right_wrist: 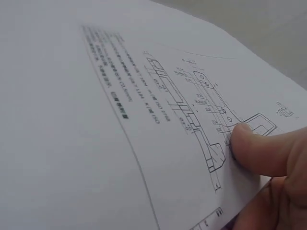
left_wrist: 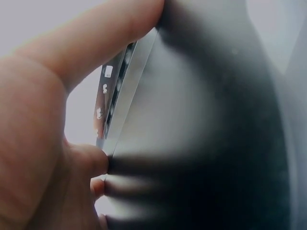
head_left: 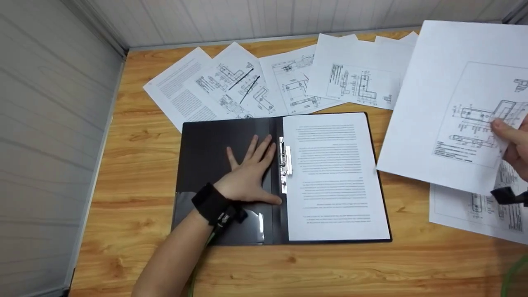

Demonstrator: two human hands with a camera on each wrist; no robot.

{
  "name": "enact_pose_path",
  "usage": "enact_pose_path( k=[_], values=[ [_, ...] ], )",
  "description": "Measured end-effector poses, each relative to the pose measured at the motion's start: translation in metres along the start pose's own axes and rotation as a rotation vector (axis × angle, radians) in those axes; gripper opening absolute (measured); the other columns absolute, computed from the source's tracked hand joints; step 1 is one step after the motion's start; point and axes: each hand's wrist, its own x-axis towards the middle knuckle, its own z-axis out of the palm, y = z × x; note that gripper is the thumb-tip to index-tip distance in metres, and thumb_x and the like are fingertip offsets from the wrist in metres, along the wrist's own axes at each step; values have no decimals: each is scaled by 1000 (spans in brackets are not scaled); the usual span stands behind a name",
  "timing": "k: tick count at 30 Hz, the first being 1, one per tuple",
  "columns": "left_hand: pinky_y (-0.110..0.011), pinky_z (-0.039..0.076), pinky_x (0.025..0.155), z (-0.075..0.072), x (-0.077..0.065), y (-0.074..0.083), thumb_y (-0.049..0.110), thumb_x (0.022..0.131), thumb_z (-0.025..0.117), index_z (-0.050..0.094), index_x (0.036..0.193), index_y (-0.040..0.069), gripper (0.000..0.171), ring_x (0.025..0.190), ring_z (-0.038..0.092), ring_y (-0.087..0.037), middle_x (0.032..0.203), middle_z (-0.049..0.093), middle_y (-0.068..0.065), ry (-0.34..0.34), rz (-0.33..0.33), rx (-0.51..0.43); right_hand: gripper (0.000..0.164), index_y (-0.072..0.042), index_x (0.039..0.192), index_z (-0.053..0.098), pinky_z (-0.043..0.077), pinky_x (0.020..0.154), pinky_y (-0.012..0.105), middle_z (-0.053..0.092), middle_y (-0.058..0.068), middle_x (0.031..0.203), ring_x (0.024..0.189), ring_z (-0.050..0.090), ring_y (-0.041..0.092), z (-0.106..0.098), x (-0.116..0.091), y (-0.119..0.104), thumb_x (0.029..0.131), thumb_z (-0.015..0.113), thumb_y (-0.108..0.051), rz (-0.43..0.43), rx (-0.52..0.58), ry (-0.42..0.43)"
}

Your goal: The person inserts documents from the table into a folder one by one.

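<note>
A black folder (head_left: 206, 144) lies spread open on the wooden table. My left hand (head_left: 247, 177) rests on its left inside cover, fingers splayed, the thumb near the spine. In the left wrist view the thumb (left_wrist: 105, 36) touches the dark cover beside the metal clip (left_wrist: 106, 96). A page of printed text (head_left: 330, 173) covers the folder's right side, its edge by the clip. At the far right, my right hand (head_left: 515, 144) pinches a drawing sheet (head_left: 433, 62), thumb on top. The sheet is raised, its lower left corner near the folder's right edge.
Along the back of the table, text and drawing sheets (head_left: 239, 78) overlap, two thin black strips showing on one. Another drawing sheet (head_left: 453, 206) lies partly under the raised one. Grey panels (head_left: 53, 123) border the table on the left and at the back.
</note>
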Motion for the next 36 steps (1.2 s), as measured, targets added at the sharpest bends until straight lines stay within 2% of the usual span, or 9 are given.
enact_pose_path(
  k=[1,5,10,12,15,17,21,27,36],
  values=[
    [-80,-20,94,0,0,0,81,62,73,-2,160,15,140,148,-24,-29,165,-18,2,1,1,0,46,-10,145,42,57,70,30,69,1,120,94,73,15,13,-2,-6,102,55,-17,30,84,-2],
    [-80,-21,93,1,1,1,81,61,73,-3,160,15,141,148,-24,-28,165,-19,2,-2,1,-4,40,-12,142,44,58,73,31,71,2,118,97,72,18,58,-8,-19,103,52,-19,178,155,-59],
    [-79,-21,93,0,0,1,80,62,73,-2,160,15,140,148,-24,-28,165,-19,2,-3,5,-11,40,-10,144,43,58,78,35,68,8,125,105,69,24,106,-19,-19,106,47,-23,325,150,-207],
    [-80,-21,93,0,0,1,80,62,74,-2,160,15,140,149,-23,-29,166,-18,1,1,8,-11,41,-12,146,43,57,79,37,67,10,127,107,69,25,123,-23,-16,107,46,-24,360,136,-269],
    [-80,-21,93,-1,0,1,80,62,74,-1,160,14,139,149,-22,-29,166,-17,1,3,8,-10,42,-8,146,42,57,82,38,65,14,128,109,67,29,144,-28,-9,108,43,-26,398,115,-361],
    [-80,-21,93,-1,-1,1,80,63,74,-1,160,15,139,149,-23,-29,166,-17,1,1,5,-10,43,-6,145,41,56,84,41,65,16,128,110,67,31,155,-31,-4,108,42,-28,423,102,-389],
    [-79,-22,93,-1,-1,0,81,62,73,-2,160,15,140,149,-23,-28,166,-18,2,0,5,-10,46,-4,144,39,56,85,44,64,18,129,111,66,34,170,-34,3,107,44,-31,460,97,-373],
    [-80,-21,93,-1,0,-1,82,62,72,-3,160,15,140,149,-23,-29,166,-18,1,-3,12,-10,49,-5,145,37,56,85,43,65,16,128,111,66,32,179,-34,10,106,48,-32,500,105,-327],
    [-79,-21,94,-1,0,-1,83,62,71,-3,160,15,140,148,-24,-28,165,-19,2,-5,8,-8,53,-3,143,35,56,85,47,65,17,127,110,66,35,190,-32,18,104,53,-34,548,64,-358]
  ],
)
